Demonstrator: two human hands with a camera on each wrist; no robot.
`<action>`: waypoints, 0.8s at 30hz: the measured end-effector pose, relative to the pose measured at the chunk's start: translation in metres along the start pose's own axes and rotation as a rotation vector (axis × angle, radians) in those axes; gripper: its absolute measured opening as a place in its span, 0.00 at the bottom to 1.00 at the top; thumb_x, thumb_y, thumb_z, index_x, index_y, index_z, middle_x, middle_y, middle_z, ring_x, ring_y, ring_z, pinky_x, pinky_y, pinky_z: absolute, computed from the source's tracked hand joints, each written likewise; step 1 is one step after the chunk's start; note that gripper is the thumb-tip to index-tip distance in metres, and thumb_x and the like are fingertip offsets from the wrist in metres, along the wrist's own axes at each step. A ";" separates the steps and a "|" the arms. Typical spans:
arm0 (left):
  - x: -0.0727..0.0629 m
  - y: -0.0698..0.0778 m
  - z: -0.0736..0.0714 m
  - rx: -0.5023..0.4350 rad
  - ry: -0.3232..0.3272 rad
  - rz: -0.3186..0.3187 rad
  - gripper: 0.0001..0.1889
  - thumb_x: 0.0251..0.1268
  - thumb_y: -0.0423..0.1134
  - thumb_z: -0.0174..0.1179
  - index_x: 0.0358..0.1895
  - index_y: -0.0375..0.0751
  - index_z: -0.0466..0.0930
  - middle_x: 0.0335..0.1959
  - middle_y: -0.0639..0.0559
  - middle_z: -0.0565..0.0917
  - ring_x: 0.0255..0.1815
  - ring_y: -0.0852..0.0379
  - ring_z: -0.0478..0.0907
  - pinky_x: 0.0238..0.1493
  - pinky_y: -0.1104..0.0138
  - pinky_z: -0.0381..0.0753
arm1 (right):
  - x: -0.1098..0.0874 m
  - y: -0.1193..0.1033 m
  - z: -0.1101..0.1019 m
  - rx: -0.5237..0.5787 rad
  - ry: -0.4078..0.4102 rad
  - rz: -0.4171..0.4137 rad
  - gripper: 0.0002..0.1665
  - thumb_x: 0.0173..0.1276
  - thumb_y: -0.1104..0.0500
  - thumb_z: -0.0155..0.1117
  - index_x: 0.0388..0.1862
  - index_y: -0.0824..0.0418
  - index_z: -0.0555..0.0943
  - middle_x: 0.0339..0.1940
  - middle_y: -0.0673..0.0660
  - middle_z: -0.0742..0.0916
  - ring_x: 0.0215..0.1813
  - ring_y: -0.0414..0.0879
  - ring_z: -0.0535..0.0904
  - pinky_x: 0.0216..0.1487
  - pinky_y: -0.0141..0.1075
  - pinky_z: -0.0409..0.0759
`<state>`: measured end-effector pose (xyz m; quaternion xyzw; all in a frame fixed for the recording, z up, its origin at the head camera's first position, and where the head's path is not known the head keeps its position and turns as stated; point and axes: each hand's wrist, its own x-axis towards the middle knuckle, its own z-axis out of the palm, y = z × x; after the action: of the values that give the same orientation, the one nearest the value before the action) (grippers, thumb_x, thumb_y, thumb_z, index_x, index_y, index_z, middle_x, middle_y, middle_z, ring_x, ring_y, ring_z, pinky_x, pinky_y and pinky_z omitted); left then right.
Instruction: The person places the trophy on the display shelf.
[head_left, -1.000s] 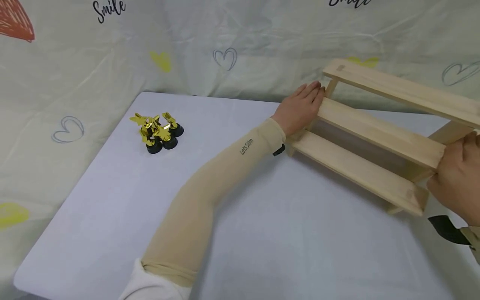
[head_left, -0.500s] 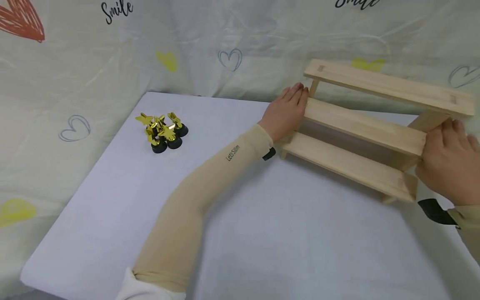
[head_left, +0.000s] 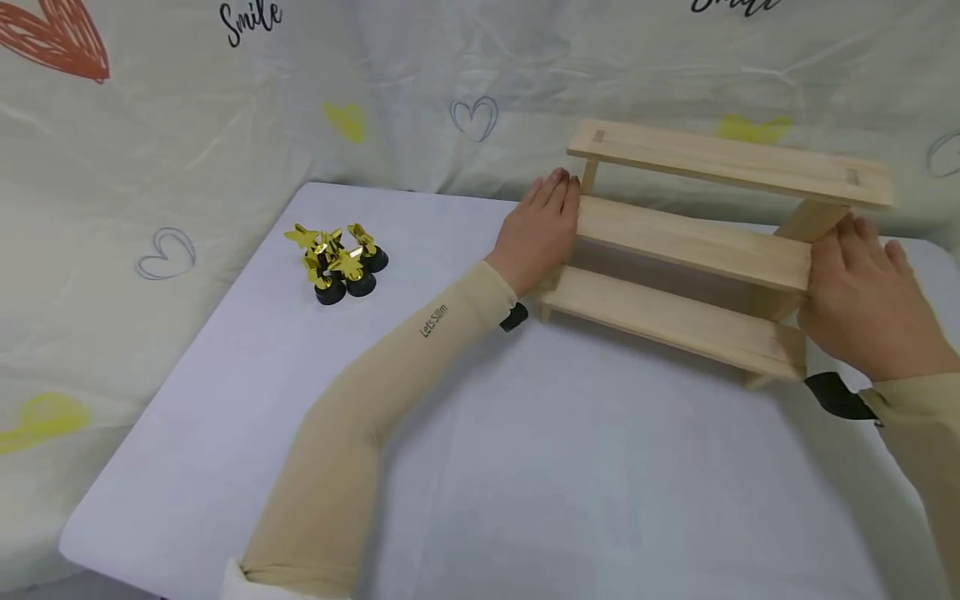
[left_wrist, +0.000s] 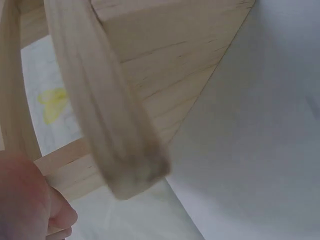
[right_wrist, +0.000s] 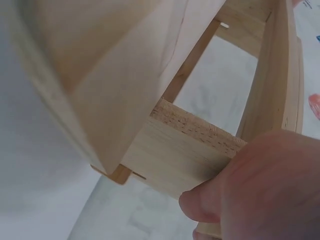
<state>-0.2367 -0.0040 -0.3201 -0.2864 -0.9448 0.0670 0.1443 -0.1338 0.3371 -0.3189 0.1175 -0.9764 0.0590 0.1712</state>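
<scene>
A three-tier stepped wooden shelf (head_left: 663,321) stands at the right of the white table in the head view, its boards running slightly askew. My left hand (head_left: 538,225) holds its left end and my right hand (head_left: 866,292) holds the right end, both at about the middle tier. The left wrist view shows the left hand (left_wrist: 25,200) low in the corner, against the shelf frame (left_wrist: 105,110). From the right wrist, the right hand's thumb (right_wrist: 200,205) lies along the wooden side board (right_wrist: 175,160). Most fingers are hidden behind the wood in the wrist views.
Several small gold trophies (head_left: 348,265) with black bases stand clustered at the table's back left. A printed cloth (head_left: 405,100) with hearts and writing hangs behind the table (head_left: 480,467). The table's back edge runs close behind the shelf.
Both hands have moved left along the table with the shelf, and its right end has swung back somewhat. The head view has shifted slightly; the trophies stay in place.
</scene>
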 end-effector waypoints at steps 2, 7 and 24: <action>-0.005 -0.003 0.000 -0.006 0.001 -0.015 0.25 0.87 0.36 0.31 0.79 0.28 0.57 0.81 0.39 0.65 0.86 0.47 0.57 0.87 0.58 0.56 | 0.004 -0.002 0.001 0.013 -0.017 -0.008 0.30 0.57 0.74 0.45 0.60 0.87 0.63 0.74 0.85 0.65 0.75 0.83 0.60 0.73 0.81 0.55; -0.020 -0.010 -0.001 0.001 0.062 -0.037 0.24 0.87 0.35 0.34 0.77 0.28 0.61 0.79 0.38 0.69 0.84 0.47 0.61 0.86 0.58 0.60 | 0.011 -0.009 0.004 0.036 -0.049 -0.035 0.27 0.55 0.75 0.49 0.55 0.85 0.63 0.76 0.84 0.64 0.75 0.82 0.59 0.73 0.80 0.55; -0.054 -0.020 -0.005 0.057 0.123 -0.081 0.23 0.85 0.34 0.38 0.75 0.27 0.65 0.76 0.36 0.72 0.81 0.45 0.67 0.85 0.57 0.63 | 0.020 -0.025 0.005 0.102 -0.166 -0.030 0.37 0.63 0.74 0.49 0.72 0.80 0.56 0.81 0.81 0.56 0.81 0.80 0.51 0.76 0.80 0.47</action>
<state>-0.2028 -0.0501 -0.3242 -0.2474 -0.9426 0.0704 0.2130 -0.1472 0.3082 -0.3152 0.1451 -0.9811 0.0962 0.0845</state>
